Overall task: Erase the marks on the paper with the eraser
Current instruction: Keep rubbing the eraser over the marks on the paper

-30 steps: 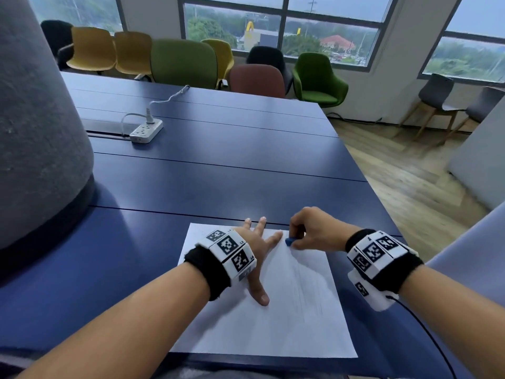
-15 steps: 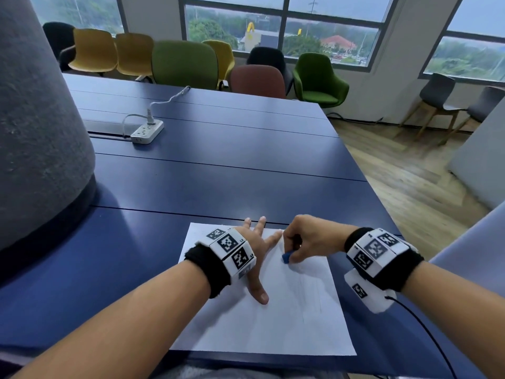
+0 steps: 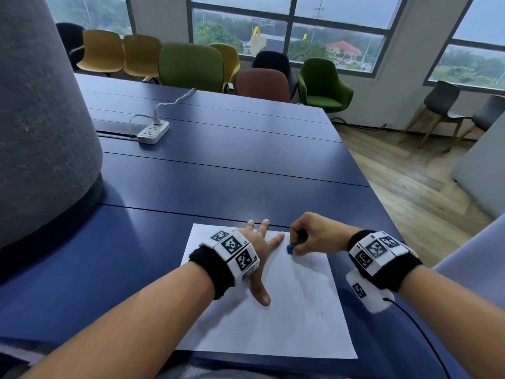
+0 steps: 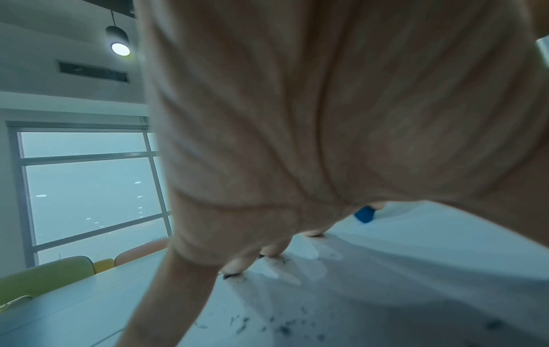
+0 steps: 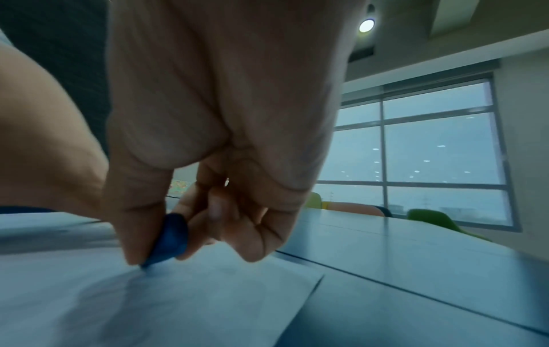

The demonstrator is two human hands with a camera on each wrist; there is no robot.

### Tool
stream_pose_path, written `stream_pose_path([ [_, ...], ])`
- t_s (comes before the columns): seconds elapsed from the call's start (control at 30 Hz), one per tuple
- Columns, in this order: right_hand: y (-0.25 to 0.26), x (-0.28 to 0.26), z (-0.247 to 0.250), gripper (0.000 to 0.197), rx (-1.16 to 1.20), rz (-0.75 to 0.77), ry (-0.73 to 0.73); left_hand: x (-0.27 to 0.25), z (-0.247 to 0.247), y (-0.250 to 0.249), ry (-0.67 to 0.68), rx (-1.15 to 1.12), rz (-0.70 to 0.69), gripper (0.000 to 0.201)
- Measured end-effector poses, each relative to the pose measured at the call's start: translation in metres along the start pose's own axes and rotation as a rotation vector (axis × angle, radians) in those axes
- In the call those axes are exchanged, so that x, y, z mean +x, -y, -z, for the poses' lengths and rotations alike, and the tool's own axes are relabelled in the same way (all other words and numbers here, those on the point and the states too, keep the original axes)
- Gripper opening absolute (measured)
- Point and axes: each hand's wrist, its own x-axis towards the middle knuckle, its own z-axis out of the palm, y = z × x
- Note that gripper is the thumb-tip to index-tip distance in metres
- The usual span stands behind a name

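Rubbing out pencil marks at the paper's far edge

Head view: left hand (image 3: pixel 257 250) lies flat, fingers spread, pinning the white paper (image 3: pixel 273 329) on the blue desk (image 3: pixel 218 173). Right hand (image 3: pixel 314 233) pinches the blue eraser (image 3: pixel 290 248). Right wrist view: eraser tip touches paper (short, light strokes avoid creasing).

Office meeting room: long blue table (image 3: pixel 232 165) sitting before coloured chairs (image 3: pixel 191 67), power strip (image 3: pixel 153 131), large windows (image 3: pixel 287 31).
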Motion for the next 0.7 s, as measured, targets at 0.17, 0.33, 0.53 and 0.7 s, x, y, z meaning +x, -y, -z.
stream_pose_path([
  [0.17,0.004,-0.009,-0.001,0.012,-0.037,0.011,0.15,0.001,0.0,-0.001,0.014,0.005,-0.002,0.146],
  [0.33,-0.004,-0.001,0.001,0.012,0.027,-0.009,-0.034,0.0,0.0,0.0,-0.005,0.016,0.001,0.145],
  [0.53,0.001,-0.009,0.002,0.013,-0.062,-0.013,0.102,0.001,0.0,-0.002,0.004,0.008,-0.003,0.145],
  [0.7,-0.002,-0.012,-0.006,0.021,-0.064,-0.004,-0.001,0.002,-0.001,-0.001,0.0,0.02,0.003,0.146],
])
